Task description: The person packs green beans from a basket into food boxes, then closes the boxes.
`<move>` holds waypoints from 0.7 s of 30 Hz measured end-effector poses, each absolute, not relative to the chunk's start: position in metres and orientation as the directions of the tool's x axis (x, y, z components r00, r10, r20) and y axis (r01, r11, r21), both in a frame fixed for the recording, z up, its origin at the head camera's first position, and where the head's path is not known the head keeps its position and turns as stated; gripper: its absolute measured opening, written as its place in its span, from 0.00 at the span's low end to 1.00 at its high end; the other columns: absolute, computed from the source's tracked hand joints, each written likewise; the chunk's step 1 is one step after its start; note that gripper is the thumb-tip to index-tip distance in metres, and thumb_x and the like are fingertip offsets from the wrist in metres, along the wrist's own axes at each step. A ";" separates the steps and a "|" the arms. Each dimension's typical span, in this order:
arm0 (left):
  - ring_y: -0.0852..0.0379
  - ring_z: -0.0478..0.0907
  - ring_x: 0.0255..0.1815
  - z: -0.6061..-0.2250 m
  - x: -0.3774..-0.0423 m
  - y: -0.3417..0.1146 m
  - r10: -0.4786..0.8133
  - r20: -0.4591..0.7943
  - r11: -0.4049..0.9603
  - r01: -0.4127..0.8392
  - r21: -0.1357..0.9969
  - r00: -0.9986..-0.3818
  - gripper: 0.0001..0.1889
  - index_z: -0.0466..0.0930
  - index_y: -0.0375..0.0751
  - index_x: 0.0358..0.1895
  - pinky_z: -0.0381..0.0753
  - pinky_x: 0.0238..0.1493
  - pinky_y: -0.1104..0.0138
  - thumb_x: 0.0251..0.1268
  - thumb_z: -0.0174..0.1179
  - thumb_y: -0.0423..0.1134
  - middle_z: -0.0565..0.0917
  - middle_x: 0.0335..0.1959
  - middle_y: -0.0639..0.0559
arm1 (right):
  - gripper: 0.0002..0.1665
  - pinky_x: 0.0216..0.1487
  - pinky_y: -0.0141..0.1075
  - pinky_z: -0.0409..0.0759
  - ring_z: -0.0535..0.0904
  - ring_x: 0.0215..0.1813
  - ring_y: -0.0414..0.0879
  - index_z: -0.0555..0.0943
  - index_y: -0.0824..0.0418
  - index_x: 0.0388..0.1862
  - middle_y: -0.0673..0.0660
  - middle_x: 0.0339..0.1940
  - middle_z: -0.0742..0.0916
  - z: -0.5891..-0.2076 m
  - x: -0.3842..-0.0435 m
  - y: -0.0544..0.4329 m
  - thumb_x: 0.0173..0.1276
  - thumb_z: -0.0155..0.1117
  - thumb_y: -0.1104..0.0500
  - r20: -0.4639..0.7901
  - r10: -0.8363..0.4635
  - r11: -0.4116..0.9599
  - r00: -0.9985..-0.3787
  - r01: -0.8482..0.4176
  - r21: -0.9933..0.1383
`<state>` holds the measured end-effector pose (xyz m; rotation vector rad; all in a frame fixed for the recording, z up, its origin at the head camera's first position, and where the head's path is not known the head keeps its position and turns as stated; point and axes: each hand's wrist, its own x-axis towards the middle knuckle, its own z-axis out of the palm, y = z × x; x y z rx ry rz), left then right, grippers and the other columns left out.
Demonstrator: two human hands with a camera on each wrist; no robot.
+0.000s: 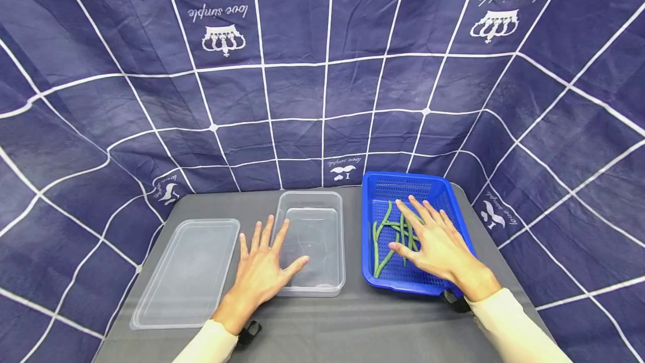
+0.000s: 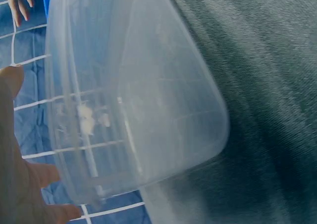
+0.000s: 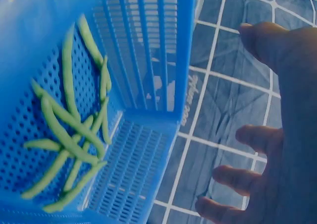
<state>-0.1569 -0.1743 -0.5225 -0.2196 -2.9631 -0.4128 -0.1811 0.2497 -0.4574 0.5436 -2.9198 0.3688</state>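
Partly beneath right hand [image 1: 437, 244]: green beans [image 3: 58, 129]

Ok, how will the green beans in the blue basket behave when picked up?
The green beans look slim, so each is probably light. Several lie crossed, so lifting one may drag its neighbours. Their slight bends should limit rolling in the blue basket.

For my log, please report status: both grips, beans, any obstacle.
Left grip empty, near clear container; right grip empty, over blue basket. Green beans lie inside basket. No obstacle visible.
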 end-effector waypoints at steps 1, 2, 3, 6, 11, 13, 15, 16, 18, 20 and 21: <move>0.27 0.52 0.99 -0.524 -0.157 -0.175 0.121 0.151 0.949 0.159 0.271 -0.981 0.58 0.56 0.61 0.98 0.47 0.91 0.19 0.74 0.59 0.85 0.56 0.99 0.38 | 0.59 0.89 0.81 0.60 0.64 0.93 0.81 0.62 0.45 0.99 0.67 0.97 0.67 -0.457 -0.183 0.252 0.79 0.71 0.25 0.183 -0.338 0.903 -0.923 -0.373 -0.212; 0.27 0.52 0.99 -0.526 -0.157 -0.176 0.119 0.145 0.947 0.156 0.281 -0.982 0.58 0.56 0.60 0.98 0.48 0.91 0.19 0.74 0.59 0.85 0.56 0.99 0.38 | 0.59 0.89 0.81 0.61 0.65 0.93 0.81 0.62 0.45 0.99 0.68 0.97 0.67 -0.456 -0.185 0.254 0.80 0.72 0.25 0.179 -0.343 0.902 -0.922 -0.376 -0.212; 0.27 0.52 0.99 -0.527 -0.157 -0.177 0.117 0.140 0.944 0.154 0.290 -0.983 0.58 0.56 0.60 0.98 0.48 0.91 0.19 0.74 0.59 0.85 0.55 0.99 0.38 | 0.59 0.88 0.80 0.62 0.66 0.92 0.81 0.62 0.46 0.99 0.69 0.96 0.68 -0.456 -0.188 0.255 0.80 0.72 0.26 0.179 -0.350 0.899 -0.920 -0.383 -0.211; 0.27 0.52 0.99 -0.532 -0.158 -0.179 0.109 0.128 0.935 0.145 0.323 -0.986 0.58 0.56 0.57 0.98 0.49 0.91 0.19 0.75 0.59 0.84 0.54 1.00 0.38 | 0.58 0.87 0.79 0.66 0.69 0.90 0.82 0.64 0.49 0.98 0.71 0.95 0.70 -0.456 -0.196 0.260 0.80 0.74 0.29 0.184 -0.378 0.890 -0.907 -0.411 -0.199; 0.27 0.52 0.99 -0.539 -0.157 -0.181 0.096 0.086 0.920 0.121 0.373 -0.992 0.59 0.51 0.56 0.99 0.50 0.92 0.21 0.77 0.56 0.84 0.51 1.00 0.39 | 0.57 0.83 0.79 0.72 0.72 0.88 0.82 0.66 0.52 0.96 0.72 0.93 0.72 -0.458 -0.209 0.265 0.79 0.76 0.32 0.173 -0.416 0.876 -0.893 -0.444 -0.187; 0.27 0.52 0.99 -0.541 -0.157 -0.181 0.090 0.070 0.911 0.111 0.398 -0.993 0.59 0.50 0.56 0.99 0.51 0.92 0.21 0.77 0.56 0.84 0.50 1.01 0.40 | 0.56 0.81 0.79 0.74 0.73 0.87 0.82 0.67 0.53 0.96 0.73 0.93 0.72 -0.458 -0.214 0.266 0.79 0.78 0.34 0.172 -0.424 0.872 -0.889 -0.452 -0.189; 0.27 0.53 0.99 -0.543 -0.157 -0.180 0.083 0.064 0.899 0.102 0.425 -0.995 0.60 0.49 0.55 1.00 0.52 0.92 0.22 0.77 0.57 0.84 0.50 1.01 0.40 | 0.56 0.79 0.79 0.76 0.74 0.86 0.82 0.68 0.53 0.96 0.73 0.92 0.73 -0.459 -0.218 0.266 0.78 0.79 0.36 0.169 -0.429 0.869 -0.888 -0.456 -0.193; 0.27 0.53 0.99 -0.544 -0.157 -0.180 0.079 0.060 0.893 0.097 0.439 -0.995 0.60 0.49 0.54 1.00 0.53 0.92 0.22 0.77 0.58 0.83 0.50 1.01 0.40 | 0.56 0.79 0.79 0.77 0.75 0.86 0.82 0.68 0.53 0.96 0.73 0.92 0.73 -0.459 -0.220 0.266 0.78 0.80 0.37 0.167 -0.431 0.868 -0.887 -0.458 -0.193; 0.28 0.54 0.99 -0.545 -0.158 -0.180 0.072 0.056 0.883 0.090 0.461 -0.996 0.61 0.48 0.53 1.00 0.55 0.92 0.23 0.77 0.59 0.83 0.50 1.01 0.40 | 0.55 0.77 0.79 0.78 0.75 0.85 0.81 0.68 0.52 0.96 0.73 0.92 0.73 -0.460 -0.224 0.266 0.78 0.80 0.38 0.155 -0.430 0.868 -0.889 -0.454 -0.201; 0.28 0.55 0.99 -0.546 -0.157 -0.180 0.068 0.048 0.873 0.083 0.480 -0.997 0.62 0.46 0.52 1.00 0.57 0.93 0.25 0.77 0.59 0.82 0.50 1.01 0.41 | 0.54 0.76 0.79 0.78 0.75 0.85 0.81 0.67 0.52 0.96 0.72 0.92 0.74 -0.460 -0.227 0.267 0.79 0.79 0.39 0.138 -0.425 0.872 -0.895 -0.446 -0.204; 0.28 0.55 0.99 -0.546 -0.157 -0.180 0.065 0.044 0.869 0.079 0.489 -0.997 0.62 0.45 0.51 1.00 0.58 0.92 0.26 0.77 0.59 0.82 0.49 1.01 0.42 | 0.54 0.76 0.79 0.78 0.75 0.85 0.81 0.67 0.51 0.96 0.72 0.91 0.74 -0.460 -0.228 0.268 0.80 0.79 0.39 0.129 -0.423 0.874 -0.897 -0.441 -0.204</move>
